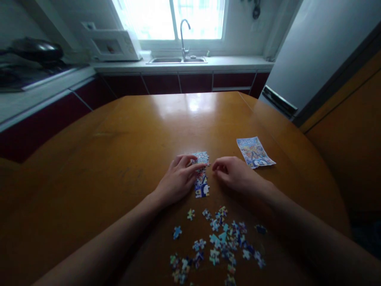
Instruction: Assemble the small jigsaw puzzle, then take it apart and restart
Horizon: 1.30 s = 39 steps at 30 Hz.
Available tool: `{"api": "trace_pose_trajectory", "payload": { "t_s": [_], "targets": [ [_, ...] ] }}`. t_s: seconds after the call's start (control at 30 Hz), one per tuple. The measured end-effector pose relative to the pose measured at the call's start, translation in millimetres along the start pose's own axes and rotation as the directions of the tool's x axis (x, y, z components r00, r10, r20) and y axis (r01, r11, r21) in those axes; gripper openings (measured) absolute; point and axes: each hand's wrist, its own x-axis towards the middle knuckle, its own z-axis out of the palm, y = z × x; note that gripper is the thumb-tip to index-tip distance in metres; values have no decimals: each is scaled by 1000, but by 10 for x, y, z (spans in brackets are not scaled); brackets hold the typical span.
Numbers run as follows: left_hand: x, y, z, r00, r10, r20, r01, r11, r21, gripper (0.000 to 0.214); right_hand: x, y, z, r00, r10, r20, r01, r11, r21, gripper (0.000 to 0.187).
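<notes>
A partly joined jigsaw (201, 183) lies on the brown wooden table (125, 159). My left hand (177, 178) rests flat on its left side, fingers stretched over the upper pieces. My right hand (233, 172) sits just right of the jigsaw with its fingers curled in; whether they pinch a piece is hidden. Several loose puzzle pieces (220, 242) are scattered on the table nearer to me, between my forearms.
A printed picture card (254, 151) lies to the right of my right hand. Behind the table runs a counter with a sink and tap (182, 47), a microwave (111, 44) and a pan on a stove (35, 51). A fridge (312, 51) stands at right.
</notes>
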Motion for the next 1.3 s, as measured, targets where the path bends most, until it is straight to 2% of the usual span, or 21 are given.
{"api": "trace_pose_trajectory", "payload": {
  "t_s": [0.13, 0.23, 0.4, 0.53, 0.97, 1.07, 1.13, 1.17, 1.23, 1.3],
  "targets": [
    [3, -2, 6, 1000, -4, 6, 4, 1000, 2, 32, -267, -187, -215, 952, -47, 303, 100, 982, -163, 9],
    [6, -6, 5, 1000, -2, 5, 2, 1000, -1, 32, -382, -273, -198, 910, -86, 404, 180, 963, -200, 9],
    [8, -17, 8, 1000, -2, 6, 2, 1000, -14, 34, -403, -291, -42, 913, -103, 395, 225, 934, -276, 10],
    [8, -20, 11, 1000, -5, 6, 6, 1000, -28, 33, -424, -317, -12, 914, -91, 395, 225, 924, -308, 11],
    [13, -15, 9, 1000, -7, 10, 7, 1000, -15, 32, -467, -334, -48, 901, -121, 416, 214, 959, -185, 17],
    [14, -14, 6, 1000, -10, 14, 10, 1000, -10, 32, -418, -273, -89, 907, -140, 398, 191, 977, -92, 17],
    [14, -10, 3, 1000, -11, 15, 11, 1000, -2, 32, -332, -199, -98, 927, -150, 345, 156, 988, 11, 18],
    [15, -7, 2, 1000, -10, 14, 10, 1000, -1, 32, -274, -152, -87, 944, -157, 289, 143, 987, 69, 20],
    [16, 0, -1, 1000, -7, 8, 7, 1000, -2, 31, -139, -48, -35, 985, -144, 96, 126, 978, 166, 21],
    [16, 9, -5, 1000, -1, 2, 1, 1000, -2, 30, -13, 48, 45, 992, -96, -77, 112, 966, 235, 18]
  ]
}}
